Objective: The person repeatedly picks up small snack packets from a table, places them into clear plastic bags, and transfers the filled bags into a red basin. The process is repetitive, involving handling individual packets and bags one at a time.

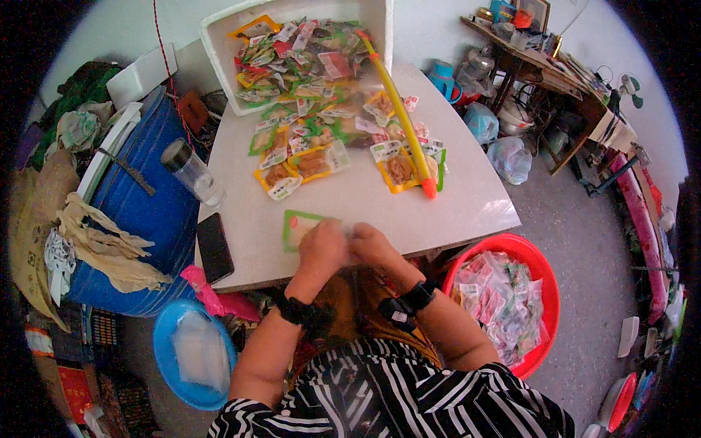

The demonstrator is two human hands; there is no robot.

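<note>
My left hand (pixel 322 250) and my right hand (pixel 373 245) are close together over the table's near edge, fingers curled in. A faint, blurred, clear patch shows between them; what they pinch cannot be made out. Flat on the white table (pixel 467 201), partly behind my left hand, lies a small green-edged food packet (pixel 293 228). Farther back, a heap of small food packets (pixel 299 62) spills from a white foam box (pixel 221 73) onto the tabletop. Yellow-edged packets (pixel 279 179) lie nearest me. A yellow stick (pixel 400 109) with orange ends slants across the right side of the heap.
At the table's left edge are a black phone (pixel 214 248) and a clear dark-lidded bottle (pixel 196 175). Beside them stands a blue barrel (pixel 135 219). A blue basin (pixel 162 350) holds clear bags. Bagged packets fill a red basin (pixel 553 299) at right. A cluttered desk (pixel 533 62) stands beyond.
</note>
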